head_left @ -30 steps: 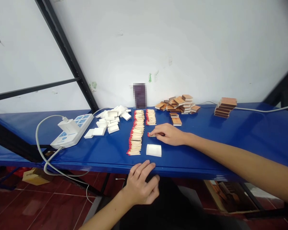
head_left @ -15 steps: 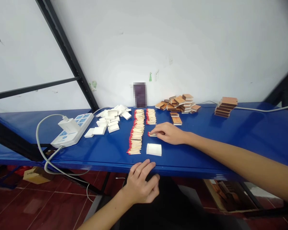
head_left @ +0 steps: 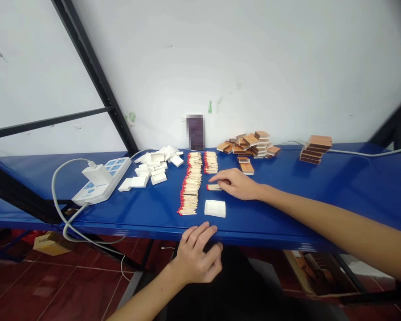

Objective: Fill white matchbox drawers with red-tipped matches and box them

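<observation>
Right hand (head_left: 236, 183) has opened its fingers over the few matches (head_left: 214, 187); left hand (head_left: 197, 256) rests empty on the table's (head_left: 337, 178) front edge

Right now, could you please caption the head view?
Right hand touches a few matches beside a white box; left hand rests at the table edge.

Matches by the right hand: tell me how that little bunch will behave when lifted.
The matches are loose thin sticks, unbound, so they would probably scatter or slip unless the right hand pinches them together. Likely very light. On the smooth blue table they may roll.
</observation>
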Tool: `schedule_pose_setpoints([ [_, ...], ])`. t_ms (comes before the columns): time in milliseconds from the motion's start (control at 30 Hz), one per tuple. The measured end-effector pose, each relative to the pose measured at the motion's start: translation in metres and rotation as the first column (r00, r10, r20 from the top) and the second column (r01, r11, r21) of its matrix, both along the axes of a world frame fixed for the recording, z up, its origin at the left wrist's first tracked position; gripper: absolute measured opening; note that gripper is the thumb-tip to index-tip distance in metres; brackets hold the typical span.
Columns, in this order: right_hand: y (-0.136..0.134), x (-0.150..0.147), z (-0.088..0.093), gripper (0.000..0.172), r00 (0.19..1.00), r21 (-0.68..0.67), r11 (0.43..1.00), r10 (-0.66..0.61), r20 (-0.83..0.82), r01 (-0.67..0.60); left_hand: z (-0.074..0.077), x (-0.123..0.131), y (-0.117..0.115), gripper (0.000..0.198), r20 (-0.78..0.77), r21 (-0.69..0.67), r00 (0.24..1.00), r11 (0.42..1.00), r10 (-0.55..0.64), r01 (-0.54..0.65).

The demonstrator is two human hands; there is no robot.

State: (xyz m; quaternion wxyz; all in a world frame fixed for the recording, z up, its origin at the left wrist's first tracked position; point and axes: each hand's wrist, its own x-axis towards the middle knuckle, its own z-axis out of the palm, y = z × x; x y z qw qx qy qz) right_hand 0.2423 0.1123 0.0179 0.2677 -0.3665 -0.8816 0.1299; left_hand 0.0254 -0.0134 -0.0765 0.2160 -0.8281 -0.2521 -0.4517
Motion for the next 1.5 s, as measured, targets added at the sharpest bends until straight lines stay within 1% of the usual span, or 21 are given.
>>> schedule_pose_setpoints([
  [67,0.004,0.001,-0.002,0.038,0.995,0.015,0.995,-0.103,-0.009,0.103,0.000,0.000,0.000,0.014,-0.001,0.003,1.000,1.000,-0.003,0.003],
  [167,0.011,0.001,-0.005,0.040,0.966,0.029,0.968,-0.251,0.054,0.250,-0.001,0.000,0.001,0.014,0.002,0.009,1.000,1.000,0.000,0.000],
  [267,0.015,0.001,-0.005,0.041,0.947,0.014,0.954,-0.300,0.111,0.301,-0.001,0.000,0.001,0.014,0.004,0.007,1.000,1.000,-0.003,0.003],
  [433,0.013,0.000,-0.004,0.040,0.939,0.031,0.954,-0.300,0.167,0.299,-0.001,0.000,0.000,0.013,-0.003,0.005,1.000,1.000,0.005,-0.005],
  [533,0.012,0.000,-0.004,0.038,0.943,0.036,0.956,-0.292,0.159,0.290,0.000,0.000,0.000,0.012,-0.003,0.006,1.000,1.000,0.008,-0.008],
  [700,0.012,0.000,-0.006,0.037,0.957,0.060,0.969,-0.245,0.157,0.239,-0.001,0.000,0.000,0.012,0.000,0.007,1.000,1.000,0.010,-0.010],
  [1000,0.011,0.000,-0.004,0.034,0.965,0.050,0.976,-0.219,0.148,0.214,0.000,0.000,0.000,0.014,0.010,0.012,1.000,1.000,0.012,-0.012],
  [1233,0.002,-0.002,0.002,0.026,0.992,0.079,0.993,-0.097,0.079,0.091,-0.001,0.000,0.000,0.014,0.010,0.010,1.000,1.000,0.008,-0.008],
  [1333,0.002,-0.003,0.002,0.026,0.989,0.073,0.989,-0.134,0.069,0.129,-0.001,0.000,0.000,0.014,0.005,0.009,1.000,1.000,0.012,-0.012],
  [1433,0.003,-0.002,0.001,0.034,0.971,0.062,0.979,-0.201,0.126,0.194,-0.002,0.000,0.000,0.013,0.004,0.011,1.000,1.000,0.014,-0.014],
  [1500,0.004,-0.002,0.000,0.037,0.963,0.057,0.976,-0.215,0.161,0.208,-0.002,0.000,0.000,0.014,0.003,0.015,1.000,1.000,0.010,-0.010],
])
